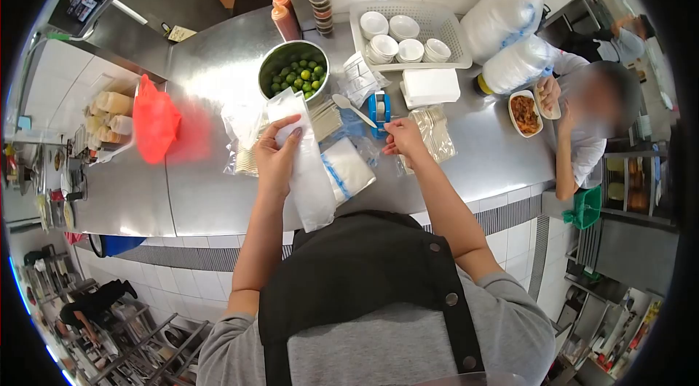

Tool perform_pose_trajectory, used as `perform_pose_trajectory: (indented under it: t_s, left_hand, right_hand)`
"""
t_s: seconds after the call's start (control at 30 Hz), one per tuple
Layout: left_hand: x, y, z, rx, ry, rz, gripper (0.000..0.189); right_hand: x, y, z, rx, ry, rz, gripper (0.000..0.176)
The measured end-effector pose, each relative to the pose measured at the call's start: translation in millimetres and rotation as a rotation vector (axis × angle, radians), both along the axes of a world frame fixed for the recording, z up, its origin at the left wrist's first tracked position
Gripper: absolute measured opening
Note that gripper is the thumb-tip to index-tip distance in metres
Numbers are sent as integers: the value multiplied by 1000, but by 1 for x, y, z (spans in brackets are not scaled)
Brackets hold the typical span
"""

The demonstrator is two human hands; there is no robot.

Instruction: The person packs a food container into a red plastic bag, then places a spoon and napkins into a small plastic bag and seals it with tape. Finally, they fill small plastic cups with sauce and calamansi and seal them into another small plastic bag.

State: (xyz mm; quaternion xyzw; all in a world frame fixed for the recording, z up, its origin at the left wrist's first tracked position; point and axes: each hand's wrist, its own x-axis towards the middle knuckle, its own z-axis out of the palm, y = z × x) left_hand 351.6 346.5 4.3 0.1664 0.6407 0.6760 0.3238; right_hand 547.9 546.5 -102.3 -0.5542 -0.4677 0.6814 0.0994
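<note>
A long white plastic bag (312,182) hangs from my left hand (279,149), whose fingers are wrapped round its upper part. My right hand (402,137) has its fingers pinched at the lower right of a blue tape dispenser (378,111); what they hold, if anything, is too small to make out. A white plastic spoon (354,110) lies just left of the dispenser. Below, between my hands, is a folded white packet with blue print (349,169). Bagged wooden cutlery (435,131) rests right of my right hand.
A steel bowl of limes (295,70) stands behind my left hand. Farther back are sauce bottles (285,11), a basket with white bowls (411,29) and foam containers (431,88). A red bag (155,120) is at left. A person (582,117) sits at right beside a food tray (525,113).
</note>
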Motion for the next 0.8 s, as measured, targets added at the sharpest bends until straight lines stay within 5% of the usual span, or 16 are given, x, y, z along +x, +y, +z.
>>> perform_pose_trajectory:
  t_s: [0.17, 0.8]
  left_hand:
    - [9, 9, 8, 7, -74, -96, 28]
    - [22, 13, 7, 16, -61, -158, 29]
  right_hand:
    - [-3, -5, -7, -169, 98, -85, 15]
    - [-4, -23, -29, 135, 260, -151, 14]
